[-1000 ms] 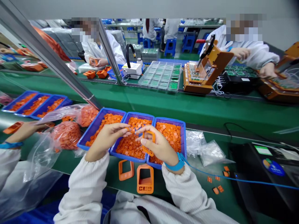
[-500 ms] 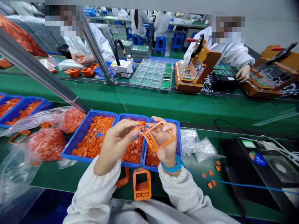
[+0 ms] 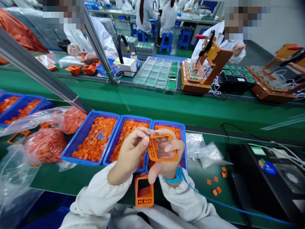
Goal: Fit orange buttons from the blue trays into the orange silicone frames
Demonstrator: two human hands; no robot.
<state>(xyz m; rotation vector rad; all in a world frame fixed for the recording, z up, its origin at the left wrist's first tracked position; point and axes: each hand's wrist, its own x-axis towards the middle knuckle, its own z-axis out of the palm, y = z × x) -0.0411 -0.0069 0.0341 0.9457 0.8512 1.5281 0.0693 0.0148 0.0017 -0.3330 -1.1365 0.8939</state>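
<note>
My right hand [image 3: 168, 162] holds an orange rubber frame [image 3: 152, 149] upright, with its fingers behind the opening. My left hand [image 3: 130, 156] is pinched close to the frame's upper left corner, and its fingertips are too small to read. Both hands hover over three blue plastic trays of small orange pieces: the left tray [image 3: 102, 114], the middle tray [image 3: 135, 117] and the right tray [image 3: 169, 124]. Below my wrists on the green belt [image 3: 47, 181] stands an orange housing block [image 3: 144, 194]. A blue strap [image 3: 172, 180] circles my right wrist.
Bags of orange pieces [image 3: 46, 145] lie left of the trays, with more blue trays [image 3: 23, 109] beyond. Transparent bags [image 3: 202, 151] and scattered orange pieces [image 3: 214, 183] lie right, near a black machine [image 3: 250, 178]. A metal rail [image 3: 47, 70] crosses the far left.
The orange frame has turned from a tilted position to a nearly level one and now faces me squarely. My hands have come closer together, and the view has shifted slightly.
</note>
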